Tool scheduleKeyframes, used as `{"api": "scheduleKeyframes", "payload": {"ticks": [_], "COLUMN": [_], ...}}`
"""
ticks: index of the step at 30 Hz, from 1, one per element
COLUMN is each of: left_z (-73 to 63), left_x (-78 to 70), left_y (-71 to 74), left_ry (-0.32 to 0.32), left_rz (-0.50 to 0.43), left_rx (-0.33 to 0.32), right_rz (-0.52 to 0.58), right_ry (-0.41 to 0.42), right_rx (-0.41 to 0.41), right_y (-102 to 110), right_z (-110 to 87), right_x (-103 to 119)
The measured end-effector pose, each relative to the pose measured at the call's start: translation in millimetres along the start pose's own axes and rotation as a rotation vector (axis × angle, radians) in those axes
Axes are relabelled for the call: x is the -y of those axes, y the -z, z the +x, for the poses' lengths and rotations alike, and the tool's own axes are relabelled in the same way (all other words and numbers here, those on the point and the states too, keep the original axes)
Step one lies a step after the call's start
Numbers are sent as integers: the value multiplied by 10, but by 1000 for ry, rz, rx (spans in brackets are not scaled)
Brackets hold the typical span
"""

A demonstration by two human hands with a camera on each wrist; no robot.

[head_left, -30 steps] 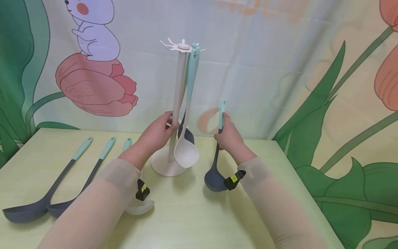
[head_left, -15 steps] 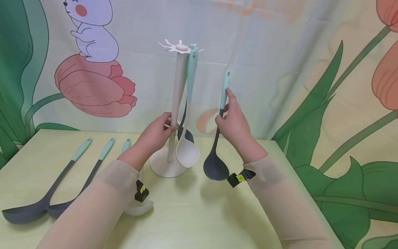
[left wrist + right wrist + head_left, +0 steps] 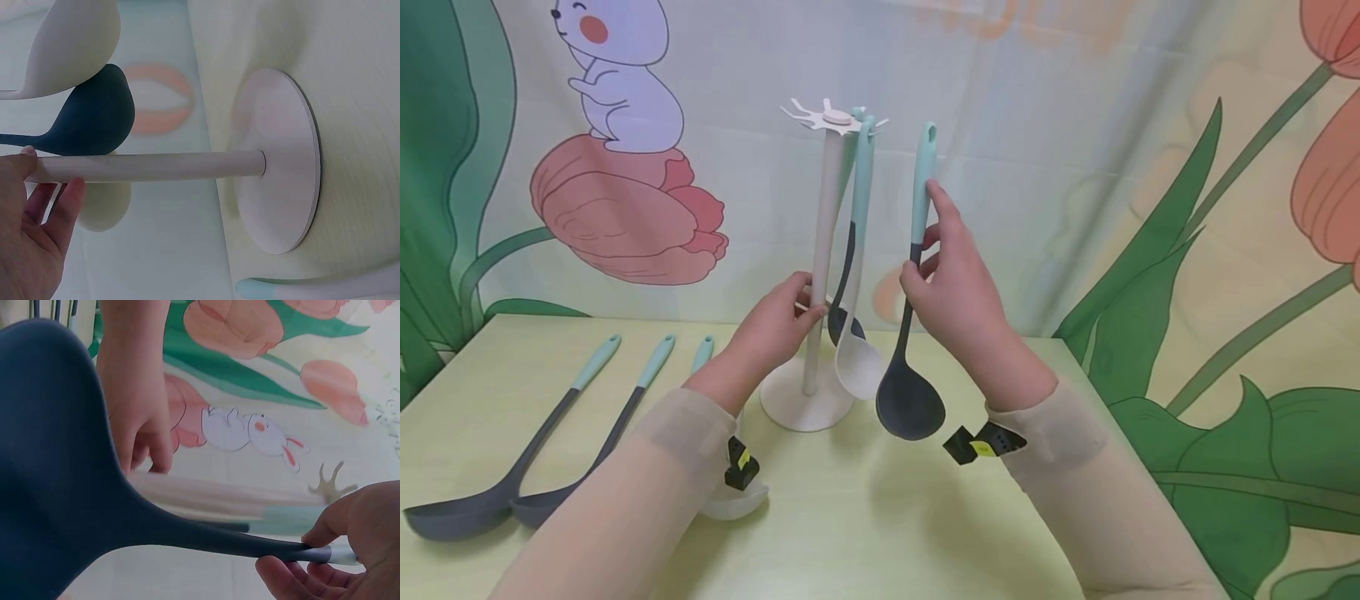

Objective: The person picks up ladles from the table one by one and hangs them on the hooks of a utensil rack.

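In the head view my left hand (image 3: pixel 775 325) grips the pole of a white utensil stand (image 3: pixel 807 412), partway up. My right hand (image 3: pixel 958 292) pinches a dark ladle (image 3: pixel 912 404) where its mint grip meets the dark shaft, bowl down, held in the air right of the stand. From the stand's hooks hang a white ladle (image 3: pixel 859 367) and a dark ladle (image 3: pixel 845 323) behind it. The left wrist view shows the thumb and fingers round the pole (image 3: pixel 162 167), with a pale bowl (image 3: pixel 103 206) behind it. In the right wrist view the held ladle's bowl (image 3: pixel 50 450) looms close.
Two dark ladles (image 3: pixel 497 504) (image 3: pixel 617 433) with mint handles lie on the left of the light table (image 3: pixel 820 533). A white ladle (image 3: pixel 737 504) lies partly under the left forearm. A printed cloth (image 3: pixel 760 208) hangs close behind.
My right hand has raised the dark ladle off the table and brought it left, nearer the stand. The hanging ladles have swung slightly right. The left hand keeps its hold on the pole.
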State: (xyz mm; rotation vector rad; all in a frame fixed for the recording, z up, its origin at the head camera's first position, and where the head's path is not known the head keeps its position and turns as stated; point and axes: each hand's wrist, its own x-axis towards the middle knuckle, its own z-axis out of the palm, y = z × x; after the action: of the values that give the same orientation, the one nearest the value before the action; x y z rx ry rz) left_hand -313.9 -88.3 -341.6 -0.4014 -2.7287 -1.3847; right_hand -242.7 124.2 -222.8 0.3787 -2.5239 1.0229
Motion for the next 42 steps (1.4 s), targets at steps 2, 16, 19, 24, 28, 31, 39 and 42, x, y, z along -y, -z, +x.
{"api": "scheduleKeyframes", "payload": {"ticks": [2,16,19,24,28,31,39,42], "left_z": [-9,-21,-20,-28,-42,-52,-71,-77], "left_x": [-4,-35,-37,-54,-45,-32,-54,-54], "left_y": [-4,8,4,-7,1,14,10,3], "left_ry": [4,-28,-25,-30,-43,-55,-65,-57], "left_rz": [0,34,29,20,25,31,26,19], "left_rx": [1,-7,-6,-14,-18,-20,-23,-18], "right_rz": [6,-16,-17,-18,-27,-34,-48,-56], "right_ry": [16,125,121,125,127,126,132,140], "right_rx": [6,48,63,84,93,101,94,75], "right_y": [-18,-137,-156,-174,-192,-213,-268,-310], "right_z": [-33,-144,-151,-159,-143,-125,-102,-88], "right_x": [65,294,307,314,327,329,317,311]}}
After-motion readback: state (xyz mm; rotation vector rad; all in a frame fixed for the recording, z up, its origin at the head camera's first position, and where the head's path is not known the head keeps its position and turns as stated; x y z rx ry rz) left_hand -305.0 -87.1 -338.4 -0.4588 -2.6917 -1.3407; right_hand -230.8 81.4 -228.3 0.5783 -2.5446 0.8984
